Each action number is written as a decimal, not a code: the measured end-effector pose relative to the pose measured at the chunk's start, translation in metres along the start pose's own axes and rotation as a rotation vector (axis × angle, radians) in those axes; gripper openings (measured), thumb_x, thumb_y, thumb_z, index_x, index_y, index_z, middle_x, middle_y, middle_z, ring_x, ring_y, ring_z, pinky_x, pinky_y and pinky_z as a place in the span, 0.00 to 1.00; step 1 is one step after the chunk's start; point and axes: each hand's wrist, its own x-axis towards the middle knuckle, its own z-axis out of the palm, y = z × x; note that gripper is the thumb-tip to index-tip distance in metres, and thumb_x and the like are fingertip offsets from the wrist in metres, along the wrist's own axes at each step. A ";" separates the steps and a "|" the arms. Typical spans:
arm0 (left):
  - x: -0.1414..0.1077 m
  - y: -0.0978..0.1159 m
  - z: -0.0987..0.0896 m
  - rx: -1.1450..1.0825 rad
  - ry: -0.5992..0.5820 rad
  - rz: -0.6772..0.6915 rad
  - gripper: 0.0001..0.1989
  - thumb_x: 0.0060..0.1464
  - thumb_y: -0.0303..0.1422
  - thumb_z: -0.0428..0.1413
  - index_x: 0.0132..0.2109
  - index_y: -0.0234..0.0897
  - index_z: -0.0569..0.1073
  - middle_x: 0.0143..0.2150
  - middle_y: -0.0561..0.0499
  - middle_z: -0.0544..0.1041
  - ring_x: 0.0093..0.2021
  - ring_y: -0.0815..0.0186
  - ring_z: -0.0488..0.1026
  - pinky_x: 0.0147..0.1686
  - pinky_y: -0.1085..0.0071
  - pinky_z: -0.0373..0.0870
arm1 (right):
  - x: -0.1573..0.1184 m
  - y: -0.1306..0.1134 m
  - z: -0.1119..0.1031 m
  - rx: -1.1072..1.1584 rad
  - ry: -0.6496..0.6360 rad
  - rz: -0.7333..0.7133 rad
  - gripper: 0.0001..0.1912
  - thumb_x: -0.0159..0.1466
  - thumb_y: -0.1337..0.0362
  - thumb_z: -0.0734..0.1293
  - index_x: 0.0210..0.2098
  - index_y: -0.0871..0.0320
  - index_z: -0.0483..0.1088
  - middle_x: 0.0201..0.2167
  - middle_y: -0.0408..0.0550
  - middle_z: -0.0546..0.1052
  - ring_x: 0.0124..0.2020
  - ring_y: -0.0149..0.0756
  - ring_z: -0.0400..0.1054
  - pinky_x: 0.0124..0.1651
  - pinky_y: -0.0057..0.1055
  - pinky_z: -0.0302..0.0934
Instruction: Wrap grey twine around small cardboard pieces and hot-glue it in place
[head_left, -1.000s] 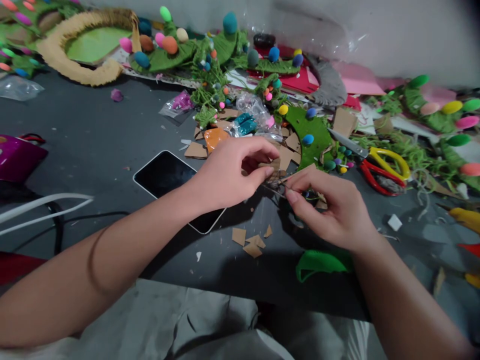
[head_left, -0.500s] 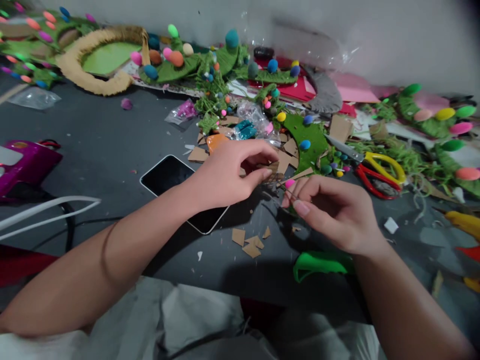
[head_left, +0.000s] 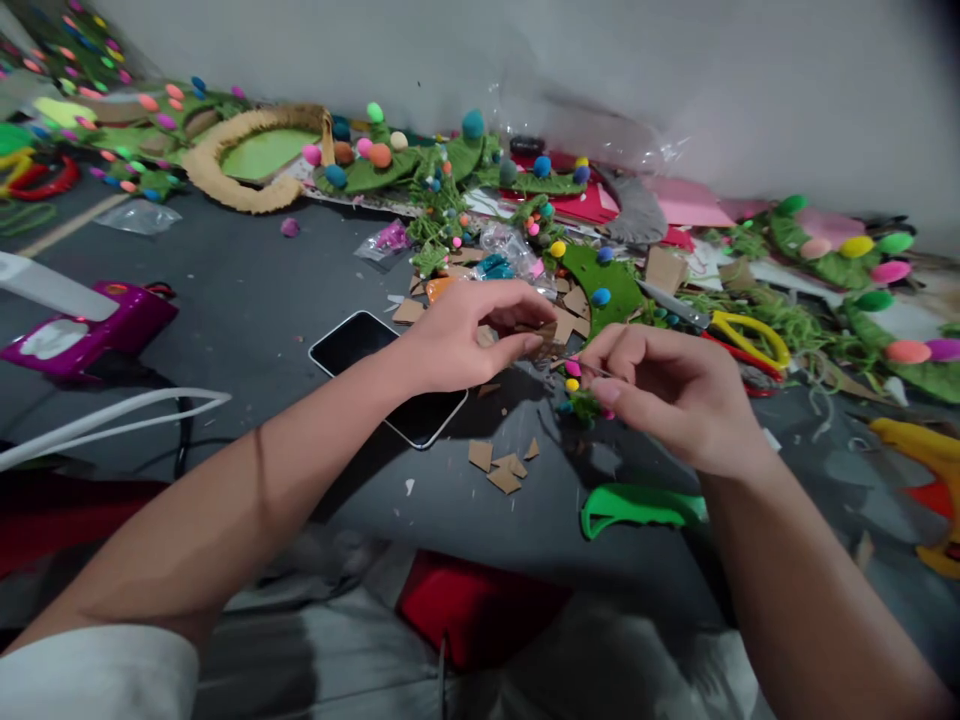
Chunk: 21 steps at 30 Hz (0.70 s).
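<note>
My left hand [head_left: 465, 340] is closed in a pinch on a small brown piece of cardboard [head_left: 549, 333], held above the table over other scraps. My right hand [head_left: 675, 395] pinches a thin strand [head_left: 596, 371] between thumb and fingertips; whether it is wire or string I cannot tell. Just under those fingers is a small green piece with coloured balls [head_left: 581, 402], partly hidden by the hand. Beneath my left wrist lies a phone [head_left: 427, 420] with a dark screen. Cut cardboard bits [head_left: 504, 472] lie between my forearms.
A green-handled tool [head_left: 637, 507] lies near the front edge. Scissors [head_left: 750, 335] with yellow and red handles rest at right, near a yellow glue gun [head_left: 919, 470]. Green decorations with coloured balls [head_left: 367, 175] and a tan ring [head_left: 202, 165] line the back. A purple device [head_left: 127, 325] stands left.
The view has shifted, bringing more of the table's left side into sight. My right hand has tilted, and the small green piece with balls under it shows more. Both hands keep their pinches.
</note>
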 end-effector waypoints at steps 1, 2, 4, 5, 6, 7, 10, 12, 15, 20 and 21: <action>0.000 0.000 0.000 0.004 -0.004 0.007 0.11 0.56 0.21 0.63 0.46 0.31 0.79 0.38 0.49 0.84 0.38 0.69 0.82 0.40 0.76 0.79 | 0.001 0.000 0.000 0.004 0.006 0.010 0.15 0.64 0.66 0.73 0.26 0.55 0.64 0.30 0.43 0.74 0.32 0.31 0.67 0.36 0.31 0.62; 0.000 0.000 0.000 0.011 -0.008 0.010 0.11 0.56 0.21 0.62 0.46 0.31 0.79 0.38 0.49 0.84 0.38 0.69 0.82 0.41 0.75 0.79 | 0.001 0.000 0.000 0.015 0.013 0.028 0.16 0.64 0.66 0.73 0.26 0.55 0.64 0.30 0.42 0.74 0.32 0.31 0.67 0.35 0.31 0.63; 0.000 -0.001 0.000 0.019 -0.010 0.007 0.10 0.56 0.22 0.62 0.46 0.31 0.79 0.39 0.48 0.84 0.38 0.68 0.82 0.41 0.74 0.79 | 0.002 0.001 -0.001 0.044 0.023 0.068 0.16 0.64 0.63 0.74 0.27 0.54 0.63 0.26 0.40 0.72 0.27 0.28 0.65 0.31 0.29 0.61; 0.000 -0.002 -0.001 0.019 -0.009 0.001 0.10 0.56 0.22 0.62 0.46 0.32 0.79 0.40 0.48 0.84 0.39 0.68 0.82 0.42 0.74 0.79 | 0.002 0.001 -0.001 0.053 0.026 0.085 0.16 0.65 0.62 0.74 0.28 0.54 0.63 0.24 0.38 0.70 0.24 0.27 0.62 0.28 0.28 0.59; 0.001 -0.003 -0.001 0.015 -0.007 -0.004 0.10 0.56 0.23 0.62 0.46 0.32 0.79 0.40 0.48 0.84 0.39 0.68 0.82 0.43 0.73 0.79 | 0.002 0.001 -0.002 0.052 0.029 0.101 0.15 0.65 0.61 0.74 0.29 0.54 0.64 0.23 0.37 0.68 0.22 0.26 0.59 0.26 0.27 0.56; 0.001 -0.004 -0.002 0.007 -0.006 -0.009 0.10 0.57 0.23 0.62 0.46 0.32 0.79 0.41 0.48 0.84 0.39 0.68 0.82 0.44 0.73 0.79 | 0.002 0.001 -0.003 0.034 0.031 0.114 0.15 0.65 0.60 0.74 0.29 0.54 0.64 0.22 0.36 0.67 0.21 0.25 0.57 0.24 0.26 0.53; 0.001 -0.006 -0.001 -0.025 0.004 -0.027 0.11 0.57 0.23 0.62 0.47 0.33 0.80 0.41 0.48 0.84 0.40 0.68 0.81 0.45 0.72 0.79 | 0.001 -0.003 -0.006 -0.097 0.026 0.124 0.12 0.67 0.56 0.72 0.31 0.54 0.70 0.23 0.37 0.67 0.21 0.24 0.57 0.23 0.26 0.51; 0.002 -0.007 0.001 -0.073 0.026 -0.047 0.11 0.56 0.25 0.63 0.47 0.33 0.80 0.42 0.47 0.84 0.40 0.67 0.81 0.44 0.72 0.79 | 0.000 -0.007 -0.009 -0.222 0.017 0.103 0.12 0.68 0.54 0.70 0.33 0.54 0.74 0.25 0.40 0.70 0.23 0.25 0.59 0.24 0.27 0.53; 0.004 -0.006 0.005 -0.183 0.095 -0.087 0.12 0.55 0.27 0.64 0.47 0.32 0.80 0.43 0.45 0.84 0.41 0.66 0.81 0.43 0.71 0.79 | -0.001 -0.008 -0.013 -0.454 -0.042 0.100 0.14 0.71 0.53 0.66 0.38 0.54 0.78 0.28 0.42 0.75 0.25 0.29 0.63 0.26 0.28 0.57; 0.006 0.015 0.000 -0.204 0.169 -0.095 0.11 0.58 0.31 0.63 0.47 0.32 0.79 0.44 0.44 0.84 0.41 0.66 0.82 0.43 0.69 0.80 | -0.001 -0.003 -0.019 -0.768 -0.098 0.063 0.13 0.66 0.55 0.68 0.42 0.53 0.81 0.46 0.53 0.81 0.49 0.51 0.74 0.53 0.48 0.67; 0.005 0.022 -0.003 -0.204 0.169 -0.093 0.11 0.57 0.31 0.63 0.47 0.33 0.79 0.44 0.45 0.84 0.41 0.66 0.82 0.43 0.69 0.80 | -0.001 -0.003 -0.019 -0.779 -0.069 0.040 0.16 0.64 0.56 0.69 0.47 0.53 0.80 0.55 0.56 0.78 0.58 0.57 0.70 0.61 0.55 0.62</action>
